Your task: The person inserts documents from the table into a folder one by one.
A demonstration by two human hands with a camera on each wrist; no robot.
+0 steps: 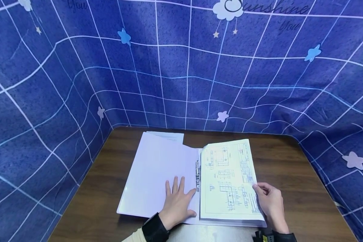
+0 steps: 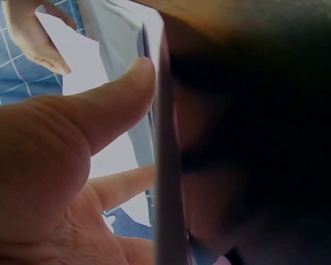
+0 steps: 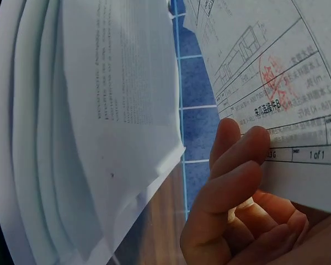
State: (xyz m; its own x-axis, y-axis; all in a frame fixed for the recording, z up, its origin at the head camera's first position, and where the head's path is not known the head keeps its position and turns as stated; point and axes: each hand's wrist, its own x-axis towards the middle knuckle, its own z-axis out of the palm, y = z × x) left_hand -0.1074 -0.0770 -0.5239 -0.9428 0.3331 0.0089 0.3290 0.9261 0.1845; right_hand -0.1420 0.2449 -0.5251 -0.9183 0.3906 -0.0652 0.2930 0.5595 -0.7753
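An open white ring binder [image 1: 157, 174] lies on the table, its metal clip [image 1: 197, 174] along the spine. My left hand [image 1: 176, 203] rests with spread fingers on the inside of its left cover, close to the clip. In the left wrist view, the left hand [image 2: 83, 143] has its thumb against the white cover, seen edge-on. Technical drawings fill the top sheet [image 1: 227, 178] on the right side. My right hand [image 1: 270, 201] pinches that side's outer edge. In the right wrist view, the right hand [image 3: 237, 199] holds a printed sheet [image 3: 287, 110] with a red stamp, apart from the other pages [image 3: 121, 99].
The brown wooden table [image 1: 290, 174] extends around the binder. Another printed paper [image 1: 172, 137] sticks out behind the left cover. A blue curtain [image 1: 175, 74] with white lines and stars surrounds the table's back and sides. A grey surface [image 1: 211, 233] shows at the front.
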